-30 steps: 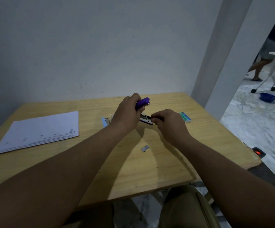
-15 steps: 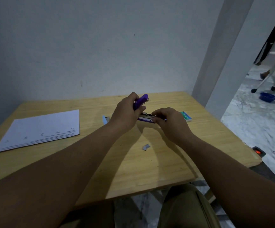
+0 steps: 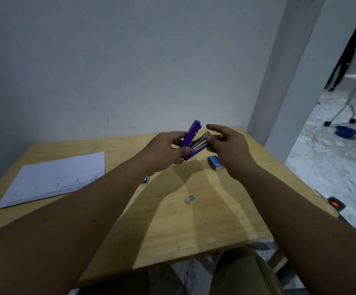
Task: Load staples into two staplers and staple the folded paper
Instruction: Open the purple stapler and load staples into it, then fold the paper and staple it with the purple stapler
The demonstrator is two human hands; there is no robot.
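Left hand (image 3: 162,152) grips opened purple stapler (image 3: 190,139) | right hand (image 3: 226,145) loose, fingers touching it

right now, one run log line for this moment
left hand: grips purple stapler, lid open | right hand: at magazine | paper: unstapled

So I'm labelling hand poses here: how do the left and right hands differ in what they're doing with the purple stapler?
The left hand grips the purple stapler at its hinge end, fingers curled round it; the right hand has mostly straight, spread fingers. The left hand bears the stapler's weight; the right hand only touches the tip of the metal tray. Both hands are raised above the wooden table.
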